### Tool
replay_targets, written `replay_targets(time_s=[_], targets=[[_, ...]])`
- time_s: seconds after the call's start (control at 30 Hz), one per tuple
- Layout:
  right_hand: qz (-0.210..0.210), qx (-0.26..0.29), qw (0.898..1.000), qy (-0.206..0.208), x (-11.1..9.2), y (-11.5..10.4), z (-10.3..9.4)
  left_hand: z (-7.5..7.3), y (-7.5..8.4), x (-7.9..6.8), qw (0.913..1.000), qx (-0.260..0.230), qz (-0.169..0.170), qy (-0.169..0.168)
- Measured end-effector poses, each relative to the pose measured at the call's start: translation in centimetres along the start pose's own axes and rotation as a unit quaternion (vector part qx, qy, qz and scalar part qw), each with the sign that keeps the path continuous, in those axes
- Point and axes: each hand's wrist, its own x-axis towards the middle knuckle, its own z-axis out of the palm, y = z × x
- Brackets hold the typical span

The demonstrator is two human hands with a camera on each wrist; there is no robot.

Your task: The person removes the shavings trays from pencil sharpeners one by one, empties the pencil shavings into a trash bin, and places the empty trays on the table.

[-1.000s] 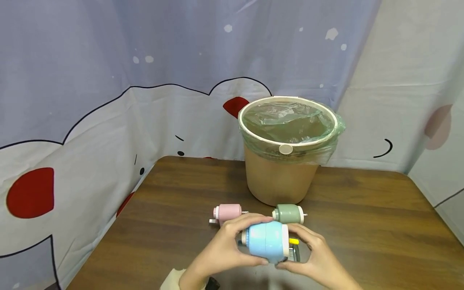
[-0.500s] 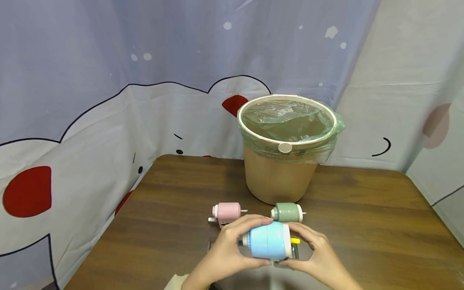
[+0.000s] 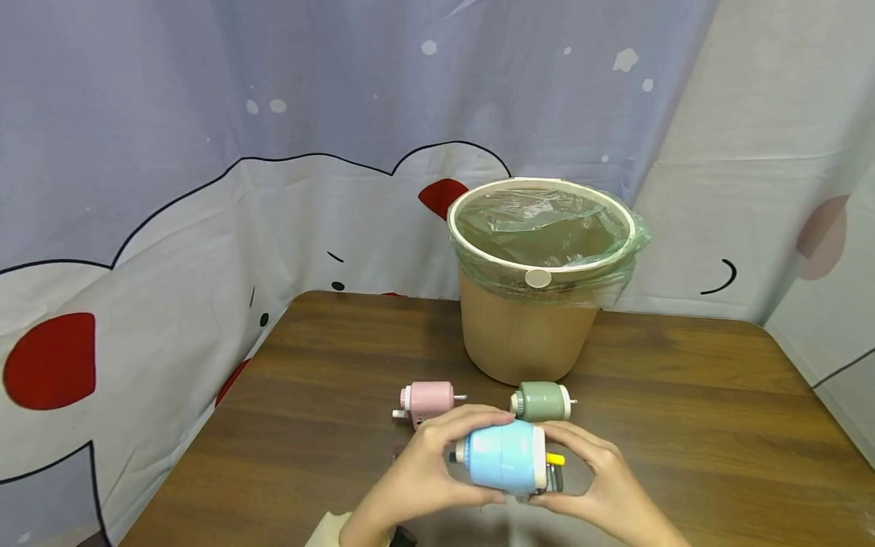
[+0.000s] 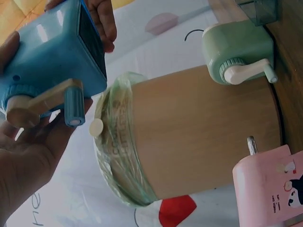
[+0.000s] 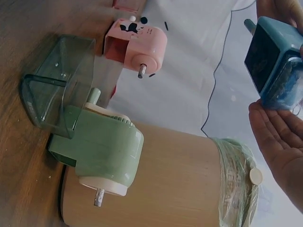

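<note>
Both hands hold a blue hand-crank pencil sharpener (image 3: 502,457) above the table's near side. My left hand (image 3: 425,472) grips its crank end, fingers over the top and thumb below. My right hand (image 3: 604,486) holds the opposite end, where a short yellow piece (image 3: 555,459) sticks out. The left wrist view shows the crank handle (image 4: 74,105) hanging near my left hand. Behind the hands, a pink sharpener (image 3: 431,399) and a green sharpener (image 3: 543,401) stand on the table; the left hand partly hides the pink one in the head view.
A beige bin (image 3: 529,338) with a green plastic liner (image 3: 547,292) stands behind the sharpeners. A clear drawer (image 5: 57,104) sits beside the green sharpener, and a pinkish clear piece (image 5: 127,4) lies near the pink one. A printed curtain (image 3: 287,228) closes off the table's back and sides.
The blue sharpener shifts and tilts only slightly while both hands keep hold of it. The head view moves a little. The pink and green sharpeners and the bin stay where they were.
</note>
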Motion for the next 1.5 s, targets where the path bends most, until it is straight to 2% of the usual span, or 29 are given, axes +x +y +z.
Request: replay_targets(time_s=[0.23,0.43,0.7,0.87,1.07,1.17,1.5], targets=[[0.051,-0.023,0.998,0.003,0.2,-0.4,-0.6,0.3,0.2,0.0,0.999,-0.004,-0.036,0.026],[0.078,-0.018,0.997,-0.018,0.0,-0.4,-1.0,0.1,0.0,-0.1,0.9992,-0.008,-0.033,0.023],[0.06,-0.001,0.998,-0.006,-0.2,-0.2,-0.8,0.1,-0.2,-0.3,0.9994,0.007,-0.029,0.017],[0.075,0.0,0.997,-0.022,-0.3,-0.1,-1.1,-0.1,-0.1,-0.5,0.9982,0.001,-0.057,0.019],[0.073,0.007,0.997,-0.018,-0.4,0.2,-1.4,-0.3,-0.1,-0.6,0.9969,-0.006,-0.073,0.027],[0.075,0.009,0.997,-0.014,-0.5,0.4,-1.5,-0.5,0.2,-0.6,0.9947,-0.017,-0.097,0.029],[0.081,0.016,0.997,-0.011,-0.7,0.4,-2.1,-0.7,-0.4,-1.0,0.9941,-0.022,-0.095,0.047]])
